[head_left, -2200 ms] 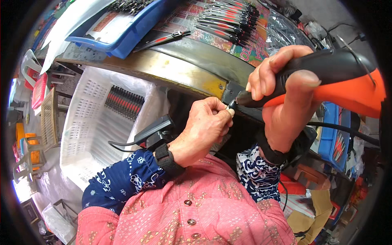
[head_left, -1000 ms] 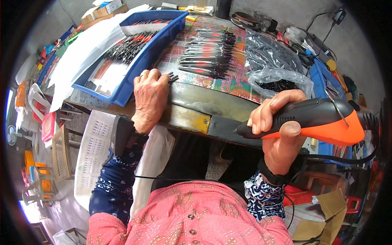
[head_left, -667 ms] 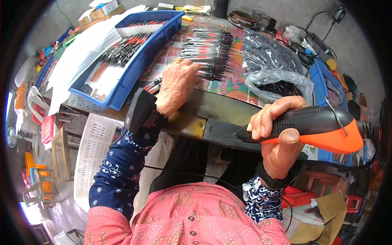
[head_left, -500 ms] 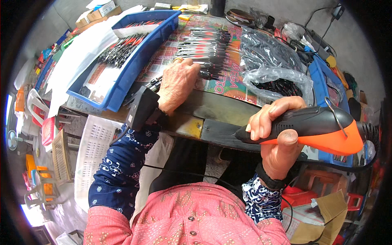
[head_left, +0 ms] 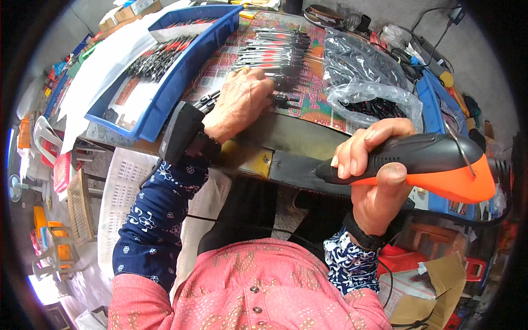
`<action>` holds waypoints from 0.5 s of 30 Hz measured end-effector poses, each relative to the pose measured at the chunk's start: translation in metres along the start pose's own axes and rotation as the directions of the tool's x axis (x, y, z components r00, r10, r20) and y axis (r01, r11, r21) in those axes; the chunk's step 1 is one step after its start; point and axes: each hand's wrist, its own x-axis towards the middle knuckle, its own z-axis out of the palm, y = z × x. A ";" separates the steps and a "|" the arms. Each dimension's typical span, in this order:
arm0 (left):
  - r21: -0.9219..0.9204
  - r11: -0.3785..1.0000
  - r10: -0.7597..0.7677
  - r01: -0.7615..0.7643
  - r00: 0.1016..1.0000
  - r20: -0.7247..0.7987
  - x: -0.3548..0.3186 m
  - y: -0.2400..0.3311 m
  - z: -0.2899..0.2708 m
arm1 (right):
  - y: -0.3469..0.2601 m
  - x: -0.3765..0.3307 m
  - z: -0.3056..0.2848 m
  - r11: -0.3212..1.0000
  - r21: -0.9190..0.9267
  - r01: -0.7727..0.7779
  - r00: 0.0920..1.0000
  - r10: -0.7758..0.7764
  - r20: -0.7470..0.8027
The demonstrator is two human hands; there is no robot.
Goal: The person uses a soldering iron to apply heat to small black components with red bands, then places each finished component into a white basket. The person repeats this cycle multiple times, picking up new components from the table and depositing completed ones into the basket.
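My right hand [head_left: 371,170] is wrapped round a corded black-and-orange electric hand tool [head_left: 421,159], thumb below and fingers over the top. Its tapered black end points left, above the table's front edge, and a wire loop rises near its thick end. My left hand [head_left: 240,104] lies at the near end of a row of slim silver, red and black tools [head_left: 272,55], palm down with fingers curled. Slim black-and-silver tools [head_left: 206,101] stick out on both sides of that hand. My fingertips are hidden beneath it. A black box-like device [head_left: 179,132] is strapped to my left wrist.
Left of the row stands a blue tray [head_left: 184,74] with more slim tools and paper. A clear plastic bag [head_left: 366,69] of black parts lies to the right, beside another blue tray [head_left: 437,102]. A white basket [head_left: 124,192] sits below the table; a cord [head_left: 247,225] crosses my lap.
My left hand has shifted slightly over the near end of the row, and its wrist has turned a little. The right hand keeps its hold on the electric tool, which has moved slightly.
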 end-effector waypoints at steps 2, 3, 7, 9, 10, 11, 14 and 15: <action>-0.041 0.997 0.057 -0.061 0.995 -0.084 -0.003 0.005 -0.002 | -0.002 -0.001 0.000 1.000 -0.004 -0.001 1.000 0.001 0.008; -0.091 0.995 0.022 -0.029 0.997 -0.074 -0.003 0.009 -0.005 | -0.003 0.000 0.000 1.000 -0.005 0.003 1.000 -0.003 0.017; -0.228 0.970 -0.106 0.085 0.991 -0.079 -0.010 0.034 -0.021 | -0.007 -0.001 0.001 0.999 -0.028 0.024 0.999 -0.022 0.041; -0.380 0.917 -0.168 0.123 0.982 -0.087 -0.023 0.051 -0.036 | -0.009 -0.002 0.003 0.999 -0.039 0.036 0.999 -0.035 0.035; -0.414 0.900 -0.180 0.138 0.981 -0.065 -0.028 0.059 -0.042 | -0.009 -0.002 0.004 0.998 -0.042 0.045 0.998 -0.044 0.033; -0.477 0.859 -0.226 0.186 0.974 -0.027 -0.035 0.068 -0.047 | -0.010 -0.003 0.006 0.997 -0.046 0.055 0.998 -0.054 0.031; -0.704 0.509 -0.401 0.496 0.860 0.316 -0.055 0.093 -0.059 | -0.013 -0.004 0.009 0.996 -0.063 0.056 0.998 -0.054 0.031; -0.744 0.262 -0.433 0.615 0.764 0.479 -0.061 0.100 -0.062 | -0.014 -0.005 0.010 0.995 -0.080 0.060 0.998 -0.058 0.038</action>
